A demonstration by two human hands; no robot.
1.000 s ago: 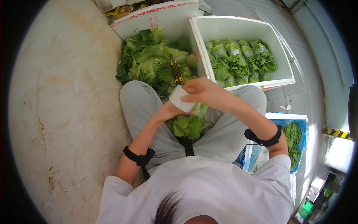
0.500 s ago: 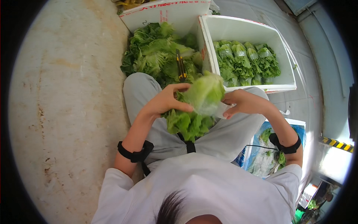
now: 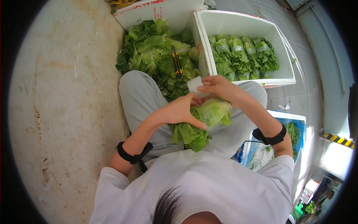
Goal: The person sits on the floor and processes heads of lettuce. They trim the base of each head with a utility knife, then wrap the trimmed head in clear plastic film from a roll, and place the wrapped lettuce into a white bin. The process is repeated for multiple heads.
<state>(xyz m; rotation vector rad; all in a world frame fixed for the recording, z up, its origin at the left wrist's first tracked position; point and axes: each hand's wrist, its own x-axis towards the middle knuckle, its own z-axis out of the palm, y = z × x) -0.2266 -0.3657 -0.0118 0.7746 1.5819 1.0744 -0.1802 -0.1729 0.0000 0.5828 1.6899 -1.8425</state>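
Over my lap lies a bunch of leafy lettuce (image 3: 212, 112), its pale end to the right and its green leaf tips toward me. Shiny clear wrap shows round its middle. My left hand (image 3: 181, 110) is closed on the lettuce from the left, thumb across its near side. At the far side of the bunch, my right hand (image 3: 220, 89) grips a white roll of tape (image 3: 194, 86) between thumb and fingers. The fingertips of both hands come close together beside the roll.
Ahead, loose lettuce (image 3: 149, 46) fills a white foam box, with a yellow-black utility knife (image 3: 176, 61) on top. To its right, another foam box (image 3: 244, 22) holds several wrapped bunches (image 3: 238, 52). A blue-lined box (image 3: 300, 128) with greens stands by my right arm.
My right hand has swung from the right of the lettuce to its far side with the roll. The bunch has tipped over sideways and sits closer to me.
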